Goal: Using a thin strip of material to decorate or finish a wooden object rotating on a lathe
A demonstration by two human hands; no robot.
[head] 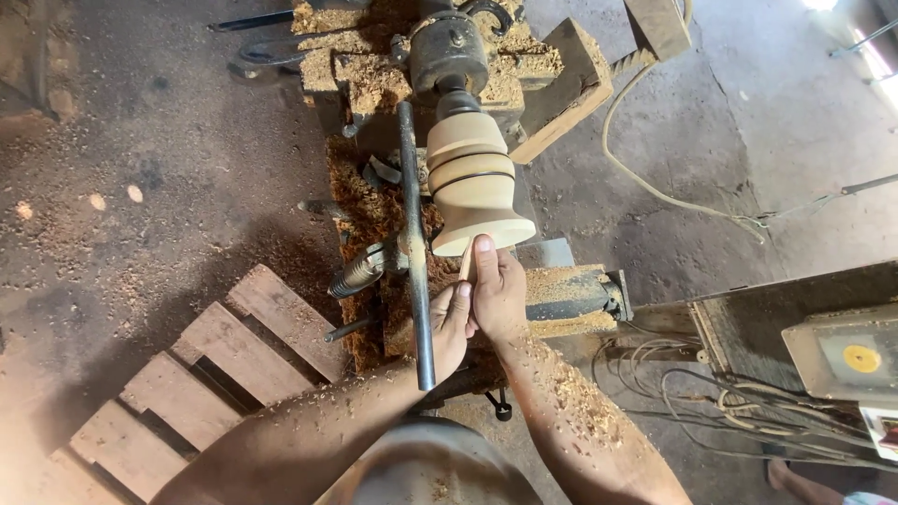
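A pale turned wooden piece (470,178) with a dark groove is mounted on a lathe chuck (449,51), its flared end facing me. My right hand (498,295) and my left hand (452,327) are together just below that flared end, both pinching a small thin light-coloured strip (465,262) pressed against the wood's rim. A long dark metal tool rest bar (414,252) runs alongside the piece, left of my hands. Sawdust coats both forearms.
The lathe bed (374,215) is heaped with wood shavings. A slatted wooden pallet (201,374) lies at lower left on the dusty floor. A pale cable (655,192) snakes across the concrete at right. A grey box with a yellow disc (847,355) and tangled wires (711,402) sit at right.
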